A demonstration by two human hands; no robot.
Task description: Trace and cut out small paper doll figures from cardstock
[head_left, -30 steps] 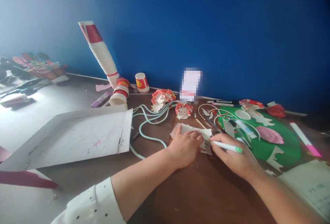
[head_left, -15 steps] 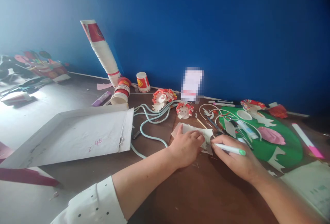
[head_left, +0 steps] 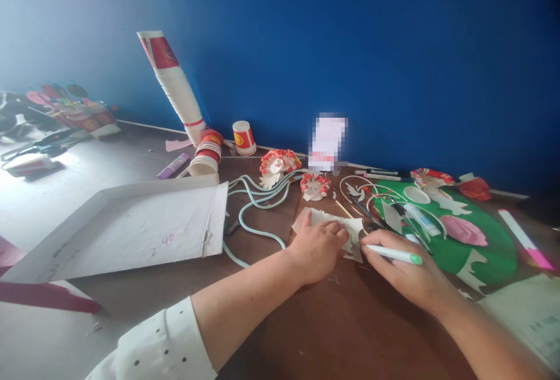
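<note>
My left hand (head_left: 317, 249) lies over a small piece of white paper (head_left: 354, 229) on the brown table, pressing it down with the fingers stretched out. Gripped in my right hand (head_left: 405, 278) is a white marker (head_left: 391, 253) with a green end, which points up and to the right. The marker's tip is hidden by my fingers, close to the paper's right edge. Just beyond my right hand are dark-handled scissors (head_left: 370, 217) and a thin wooden stick (head_left: 344, 209).
A white cardboard tray (head_left: 122, 234) and a pale blue cord (head_left: 262, 233) lie left. Stacked paper cups (head_left: 179, 94) lean on the blue wall. Frilled cup cut-outs (head_left: 315, 185) stand ahead. A green round sheet (head_left: 499, 254) with cut paper and a pink-capped marker (head_left: 527, 240) are right.
The right hand and its marker have shifted very slightly to the right. My left hand stays on the paper; the whole view has moved a touch.
</note>
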